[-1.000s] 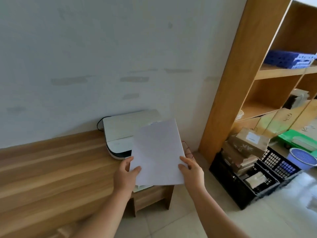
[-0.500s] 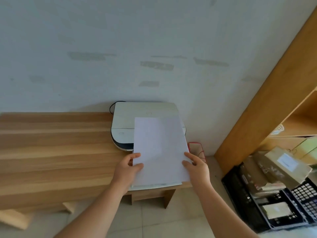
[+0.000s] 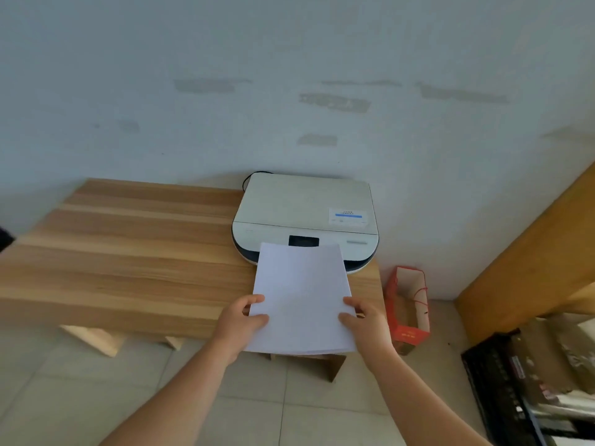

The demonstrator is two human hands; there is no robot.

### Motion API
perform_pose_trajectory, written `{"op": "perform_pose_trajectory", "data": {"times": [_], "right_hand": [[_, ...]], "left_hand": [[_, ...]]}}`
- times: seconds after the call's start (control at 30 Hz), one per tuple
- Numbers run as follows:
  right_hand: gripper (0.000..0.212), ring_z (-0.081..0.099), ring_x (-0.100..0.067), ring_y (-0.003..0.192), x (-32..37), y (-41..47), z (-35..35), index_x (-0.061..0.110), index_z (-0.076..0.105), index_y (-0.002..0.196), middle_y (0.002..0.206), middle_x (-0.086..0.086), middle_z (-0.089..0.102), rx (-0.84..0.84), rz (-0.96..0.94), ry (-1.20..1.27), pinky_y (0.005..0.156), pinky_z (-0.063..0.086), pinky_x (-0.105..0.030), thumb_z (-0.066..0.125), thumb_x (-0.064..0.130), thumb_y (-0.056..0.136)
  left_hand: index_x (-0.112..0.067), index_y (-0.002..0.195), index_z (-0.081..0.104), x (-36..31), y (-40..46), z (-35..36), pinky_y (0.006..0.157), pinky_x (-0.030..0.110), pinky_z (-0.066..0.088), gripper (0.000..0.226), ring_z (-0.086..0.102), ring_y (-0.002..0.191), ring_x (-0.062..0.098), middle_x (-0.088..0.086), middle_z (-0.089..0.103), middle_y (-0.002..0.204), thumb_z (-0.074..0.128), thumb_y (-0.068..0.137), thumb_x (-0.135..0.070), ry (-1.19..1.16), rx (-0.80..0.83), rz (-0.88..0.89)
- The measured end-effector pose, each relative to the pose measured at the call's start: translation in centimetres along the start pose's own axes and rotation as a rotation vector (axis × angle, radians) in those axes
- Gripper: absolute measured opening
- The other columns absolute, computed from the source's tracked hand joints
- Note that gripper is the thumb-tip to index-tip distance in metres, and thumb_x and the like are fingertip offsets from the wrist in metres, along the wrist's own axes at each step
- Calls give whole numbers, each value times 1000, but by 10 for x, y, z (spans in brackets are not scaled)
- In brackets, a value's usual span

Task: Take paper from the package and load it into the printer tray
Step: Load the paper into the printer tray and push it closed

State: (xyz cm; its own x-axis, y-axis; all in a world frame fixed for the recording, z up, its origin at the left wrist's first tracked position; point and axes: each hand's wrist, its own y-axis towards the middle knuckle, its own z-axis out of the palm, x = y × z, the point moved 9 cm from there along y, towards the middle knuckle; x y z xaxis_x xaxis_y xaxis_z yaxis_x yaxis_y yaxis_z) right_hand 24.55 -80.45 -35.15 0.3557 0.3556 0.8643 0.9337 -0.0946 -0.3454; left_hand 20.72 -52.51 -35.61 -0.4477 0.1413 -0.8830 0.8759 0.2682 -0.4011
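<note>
A stack of white paper [image 3: 301, 294] is held flat over the table's right end, its far edge at the front of the white printer [image 3: 306, 204]. My left hand [image 3: 240, 320] grips the paper's near left edge with the thumb on top. My right hand [image 3: 365, 320] grips the near right edge the same way. The printer sits against the wall, with a small dark display above the paper. The tray under the paper is hidden. No paper package is in view.
The printer stands on a low wooden table [image 3: 135, 252]. A red open paper bag [image 3: 407, 304] sits on the floor right of it. A wooden shelf side [image 3: 528, 252] rises at the right, with a black crate [image 3: 515, 391] of boxes below.
The view has swung left and down, so the shelves have left the frame. The paper held in both hands has come down from in front of the printer to its front edge.
</note>
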Motion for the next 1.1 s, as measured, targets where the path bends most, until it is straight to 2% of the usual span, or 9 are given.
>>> {"op": "perform_pose_trajectory", "data": {"times": [0.13, 0.27, 0.47, 0.67, 0.77, 0.9, 0.97, 1.1], "right_hand": [[33, 56, -13, 91, -4, 9, -1, 26, 61, 121, 114, 2, 54, 55, 25, 9, 73, 49, -26, 63, 16, 90], [33, 55, -11, 87, -16, 9, 2, 24, 61, 120, 114, 0, 55, 94, 61, 46, 65, 45, -21, 62, 11, 89], [37, 62, -17, 90, -51, 10, 23, 21, 61, 121, 113, -3, 60, 105, 192, 125, 65, 50, -25, 62, 6, 86], [34, 65, -22, 92, -90, 4, 36, 19, 63, 111, 108, -4, 64, 33, 344, 190, 76, 54, -32, 63, 0, 83], [36, 65, -27, 93, -110, 0, 38, 16, 65, 114, 112, -6, 64, -15, 424, 206, 86, 55, -41, 63, 0, 82], [36, 62, -24, 81, -122, 1, 39, 14, 67, 114, 105, -8, 67, -81, 480, 212, 77, 51, -35, 56, -2, 85], [37, 62, -24, 81, -124, 1, 41, 15, 67, 115, 108, -9, 66, -89, 494, 205, 74, 51, -34, 53, -2, 85], [36, 61, -25, 84, -129, 2, 44, 16, 66, 114, 111, -10, 64, -108, 500, 207, 78, 52, -37, 51, -2, 87]], "left_hand": [[-31, 107, 62, 4, -5, 3, 72, 26, 49, 37, 61, 98, 18, 3, 61, 114, 70, 78, -10, -1, -47, -20], [-28, 108, 63, 14, -6, 4, 69, 24, 48, 38, 62, 93, 16, 4, 62, 112, 71, 78, -8, 8, -57, -46], [-25, 110, 62, 42, 11, 6, 66, 21, 47, 39, 61, 89, 10, 2, 62, 110, 71, 78, -5, 28, 15, -113], [-27, 109, 61, 71, 25, 15, 62, 21, 46, 38, 62, 82, 11, -2, 59, 103, 70, 78, -6, 104, 107, -182], [-26, 107, 61, 84, 30, 22, 65, 21, 48, 38, 63, 88, 13, 1, 61, 110, 72, 76, -6, 125, 141, -194], [-24, 105, 61, 93, 39, 25, 68, 19, 45, 34, 60, 96, 15, 1, 60, 114, 68, 78, -5, 148, 154, -195], [-25, 107, 60, 97, 43, 25, 74, 23, 45, 33, 58, 101, 17, 1, 58, 115, 64, 81, -5, 175, 170, -204], [-26, 108, 61, 106, 49, 21, 86, 32, 50, 36, 59, 104, 21, 3, 57, 118, 62, 80, -3, 186, 200, -245]]}}
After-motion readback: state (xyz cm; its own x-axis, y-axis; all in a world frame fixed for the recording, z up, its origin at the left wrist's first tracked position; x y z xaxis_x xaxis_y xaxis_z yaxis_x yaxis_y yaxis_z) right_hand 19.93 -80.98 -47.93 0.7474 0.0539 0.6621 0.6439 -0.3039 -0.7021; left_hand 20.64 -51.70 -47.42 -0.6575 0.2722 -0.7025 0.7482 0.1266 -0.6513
